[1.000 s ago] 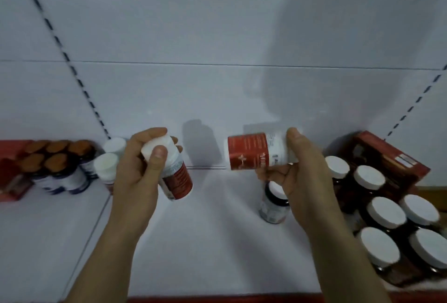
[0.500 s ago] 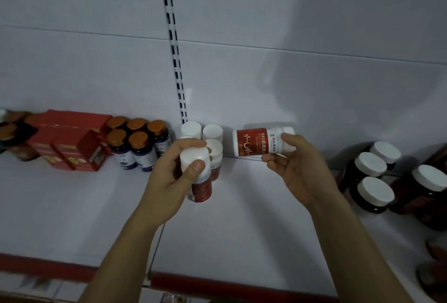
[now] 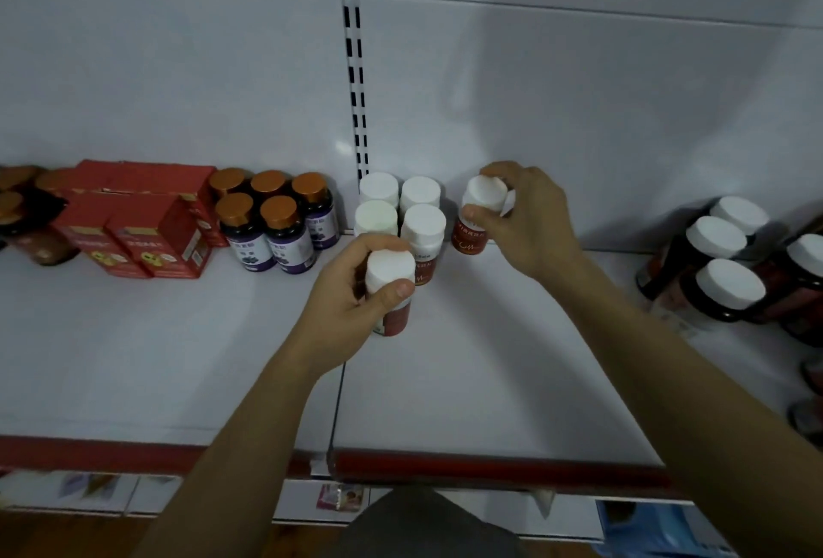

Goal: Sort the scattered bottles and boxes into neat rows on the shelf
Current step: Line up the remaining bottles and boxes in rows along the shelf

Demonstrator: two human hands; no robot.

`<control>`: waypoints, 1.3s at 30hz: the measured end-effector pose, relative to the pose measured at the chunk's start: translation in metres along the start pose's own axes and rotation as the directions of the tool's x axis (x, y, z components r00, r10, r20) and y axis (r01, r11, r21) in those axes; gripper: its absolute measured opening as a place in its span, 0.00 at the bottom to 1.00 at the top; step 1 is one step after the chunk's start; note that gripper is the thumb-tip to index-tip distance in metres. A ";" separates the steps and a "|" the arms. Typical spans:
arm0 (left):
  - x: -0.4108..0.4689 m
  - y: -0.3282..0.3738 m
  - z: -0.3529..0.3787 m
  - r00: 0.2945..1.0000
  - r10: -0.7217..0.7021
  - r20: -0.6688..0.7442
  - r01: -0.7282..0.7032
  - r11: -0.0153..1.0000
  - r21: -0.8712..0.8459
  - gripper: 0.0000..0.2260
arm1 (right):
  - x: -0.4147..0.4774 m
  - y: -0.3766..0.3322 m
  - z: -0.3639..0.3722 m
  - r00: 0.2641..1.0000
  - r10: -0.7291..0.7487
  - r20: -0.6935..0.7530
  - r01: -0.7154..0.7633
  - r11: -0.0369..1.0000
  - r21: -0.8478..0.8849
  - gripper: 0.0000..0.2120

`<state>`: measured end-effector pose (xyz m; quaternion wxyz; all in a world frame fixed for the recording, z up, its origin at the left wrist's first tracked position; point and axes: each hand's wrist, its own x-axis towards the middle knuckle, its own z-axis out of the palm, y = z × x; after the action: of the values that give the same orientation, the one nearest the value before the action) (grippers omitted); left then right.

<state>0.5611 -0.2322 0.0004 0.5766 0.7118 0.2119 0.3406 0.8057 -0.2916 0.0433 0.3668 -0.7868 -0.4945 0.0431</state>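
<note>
Landmark: we took the block of four white-capped bottles (image 3: 400,210) at the back of the shelf (image 3: 490,370) as our reference; they stood two by two, just right of the slotted upright (image 3: 356,67).
Held bottle, left: we saw a small bottle (image 3: 389,285) with a flat white cap and a red label low on its body, upright or nearly so, just in front of the block.
Left grip: our left hand (image 3: 343,312) was wrapped around that bottle, thumb across the front below the cap.
Held bottle, right: the same kind, white cap and red label with pale script (image 3: 478,219), stood just right of the block, near the back wall; we could not tell whether its base touched the shelf.
Right grip: our right hand (image 3: 530,223) held it by the cap and shoulder, fingers curled over the top.
Count, white-capped red bottles: six that we could see, four in the block and two in hand.
Count, orange-capped dark bottles: five (image 3: 271,219), grouped just left of the block, purple labels facing us.
Count, red boxes: several (image 3: 147,223), further left of the block; the exact number was unclear.
Count, large dark jars: at least four with white lids (image 3: 730,281), well to the right of the block, loosely clustered.
Far left: brown-lidded jars (image 3: 18,201) at the frame edge, too dim to count.
</note>
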 end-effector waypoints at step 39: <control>-0.003 0.012 0.026 0.947 -0.154 0.280 0.242 0.919 -0.311 0.26 | -0.037 -0.038 -0.048 0.802 -0.436 0.408 0.235 0.859 0.456 0.18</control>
<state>0.5770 -0.2551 0.0087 0.7450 0.6127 0.1465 0.2192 0.7793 -0.3387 0.0908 0.3746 -0.5590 -0.6875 0.2732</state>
